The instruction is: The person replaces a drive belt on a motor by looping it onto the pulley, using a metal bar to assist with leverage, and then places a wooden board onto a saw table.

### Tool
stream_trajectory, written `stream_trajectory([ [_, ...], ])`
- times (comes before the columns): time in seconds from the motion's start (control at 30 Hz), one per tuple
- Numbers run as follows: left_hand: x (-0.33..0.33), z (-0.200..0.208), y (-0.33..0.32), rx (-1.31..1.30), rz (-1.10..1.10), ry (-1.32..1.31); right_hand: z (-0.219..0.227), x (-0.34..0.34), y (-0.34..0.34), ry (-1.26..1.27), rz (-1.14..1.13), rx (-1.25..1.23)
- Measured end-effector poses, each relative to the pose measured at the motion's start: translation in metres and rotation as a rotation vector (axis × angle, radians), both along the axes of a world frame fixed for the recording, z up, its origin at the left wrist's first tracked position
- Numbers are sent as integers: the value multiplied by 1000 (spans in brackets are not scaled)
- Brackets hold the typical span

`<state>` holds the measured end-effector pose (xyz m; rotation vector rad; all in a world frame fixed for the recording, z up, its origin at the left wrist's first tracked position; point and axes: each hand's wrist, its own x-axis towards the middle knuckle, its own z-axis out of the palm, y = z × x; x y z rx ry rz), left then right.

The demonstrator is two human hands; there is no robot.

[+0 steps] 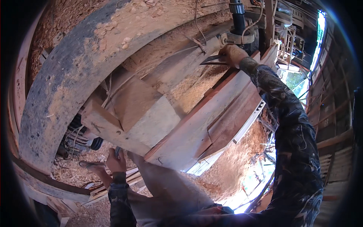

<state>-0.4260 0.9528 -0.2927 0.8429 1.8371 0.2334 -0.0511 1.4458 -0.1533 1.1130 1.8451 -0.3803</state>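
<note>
The right hand (235, 56) grips a dark, two-pronged tool (212, 58); the left hand (116, 162) closes fingers around a small blue-grey piece (117, 151). Steady grips should help.

Right hand (235, 56) reaches forward, left hand (115, 162) curls low.

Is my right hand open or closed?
Closed, it seems: your right hand curls around a dark, slim object that sticks out leftward. Its kind is unclear.
</note>
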Motion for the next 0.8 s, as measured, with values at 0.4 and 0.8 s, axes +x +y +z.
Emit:
stream_trajectory([
  [0.4,54,-106,-41,132,-444,-166,90,84,74,110,-128,471],
  [0.8,38,-87,-55,148,-461,-132,78,133,83,632,-698,353],
])
